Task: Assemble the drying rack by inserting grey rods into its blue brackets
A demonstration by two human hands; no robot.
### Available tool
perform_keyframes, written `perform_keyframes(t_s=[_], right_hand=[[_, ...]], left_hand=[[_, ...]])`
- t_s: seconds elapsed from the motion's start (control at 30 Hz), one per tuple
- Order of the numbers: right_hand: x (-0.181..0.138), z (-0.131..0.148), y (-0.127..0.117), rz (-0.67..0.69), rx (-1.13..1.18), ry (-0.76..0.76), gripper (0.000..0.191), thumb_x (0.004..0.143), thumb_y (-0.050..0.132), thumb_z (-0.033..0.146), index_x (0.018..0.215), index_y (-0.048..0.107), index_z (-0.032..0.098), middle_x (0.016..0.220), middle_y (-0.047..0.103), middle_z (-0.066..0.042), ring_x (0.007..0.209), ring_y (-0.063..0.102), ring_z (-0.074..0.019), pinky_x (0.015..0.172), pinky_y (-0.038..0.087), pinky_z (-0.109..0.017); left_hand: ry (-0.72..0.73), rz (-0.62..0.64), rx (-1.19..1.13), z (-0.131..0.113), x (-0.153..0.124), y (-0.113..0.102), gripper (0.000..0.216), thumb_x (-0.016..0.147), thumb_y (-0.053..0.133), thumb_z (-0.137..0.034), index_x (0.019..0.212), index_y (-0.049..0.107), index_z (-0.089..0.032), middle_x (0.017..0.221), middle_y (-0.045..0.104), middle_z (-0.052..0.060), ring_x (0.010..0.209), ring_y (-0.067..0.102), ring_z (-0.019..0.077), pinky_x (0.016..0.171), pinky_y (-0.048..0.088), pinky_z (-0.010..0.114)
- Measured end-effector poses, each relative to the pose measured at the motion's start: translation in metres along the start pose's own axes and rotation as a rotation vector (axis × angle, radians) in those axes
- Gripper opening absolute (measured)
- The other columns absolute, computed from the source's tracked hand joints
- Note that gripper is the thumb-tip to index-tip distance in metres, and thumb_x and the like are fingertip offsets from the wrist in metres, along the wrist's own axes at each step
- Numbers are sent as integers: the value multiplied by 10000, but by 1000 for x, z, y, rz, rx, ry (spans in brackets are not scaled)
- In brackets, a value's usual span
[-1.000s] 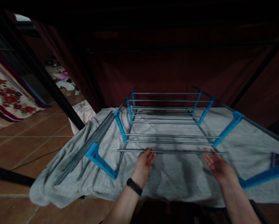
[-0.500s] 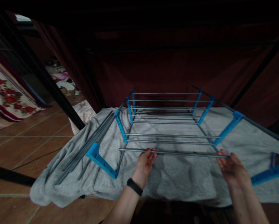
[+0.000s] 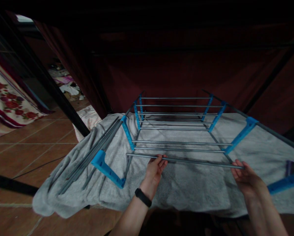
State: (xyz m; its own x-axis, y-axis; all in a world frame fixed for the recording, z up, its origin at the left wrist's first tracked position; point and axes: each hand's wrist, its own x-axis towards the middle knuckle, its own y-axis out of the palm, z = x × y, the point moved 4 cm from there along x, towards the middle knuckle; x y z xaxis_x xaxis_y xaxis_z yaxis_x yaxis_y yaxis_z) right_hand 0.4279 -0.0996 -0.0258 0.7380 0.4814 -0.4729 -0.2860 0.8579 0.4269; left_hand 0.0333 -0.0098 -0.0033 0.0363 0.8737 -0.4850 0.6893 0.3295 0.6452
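A half-built rack with blue plastic brackets and grey metal rods lies on a grey towel. A loose grey rod runs crosswise in front of the rack, just above the towel. My left hand pinches the rod left of its middle; a black band circles that wrist. My right hand grips the rod's right end with curled fingers, close to a blue bracket at the right.
A bundle of spare grey rods and a blue bracket lie at the towel's left. Brown floor tiles spread to the left, with a flowered cloth beyond. A dark red curtain hangs behind.
My right hand has slid rightward from the middle of the rod to its right end and closed on it. The rod now slopes down to the right. My left hand stayed put.
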Motion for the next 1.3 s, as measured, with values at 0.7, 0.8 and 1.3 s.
perform_keyframes(t_s=[0.7, 0.8, 1.3], right_hand=[[16, -6, -15, -104, -12, 177, 349, 823, 455, -58, 879, 615, 247, 1001, 720, -23, 772, 750, -100, 749, 646, -199], [17, -8, -15, -130, -31, 176, 343, 835, 456, -56, 874, 598, 254, 974, 723, -25, 806, 743, -102, 869, 642, -229], [15, -15, -10, -111, -101, 208, 280, 794, 508, -2, 766, 580, 267, 856, 710, -45, 744, 724, -139, 854, 642, -325]], left_hand=[[211, 184, 135, -8, -12, 21, 337, 741, 1009, -264, 921, 739, -170, 975, 831, 98, 873, 783, 213, 875, 632, 370], [247, 217, 158, -8, -15, 23, 460, 662, 1056, -368, 940, 741, -181, 989, 831, 86, 914, 780, 219, 895, 627, 380], [399, 276, 305, -21, -34, 46, 440, 763, 978, -472, 1010, 722, -213, 1030, 843, 81, 1009, 787, 246, 903, 626, 394]])
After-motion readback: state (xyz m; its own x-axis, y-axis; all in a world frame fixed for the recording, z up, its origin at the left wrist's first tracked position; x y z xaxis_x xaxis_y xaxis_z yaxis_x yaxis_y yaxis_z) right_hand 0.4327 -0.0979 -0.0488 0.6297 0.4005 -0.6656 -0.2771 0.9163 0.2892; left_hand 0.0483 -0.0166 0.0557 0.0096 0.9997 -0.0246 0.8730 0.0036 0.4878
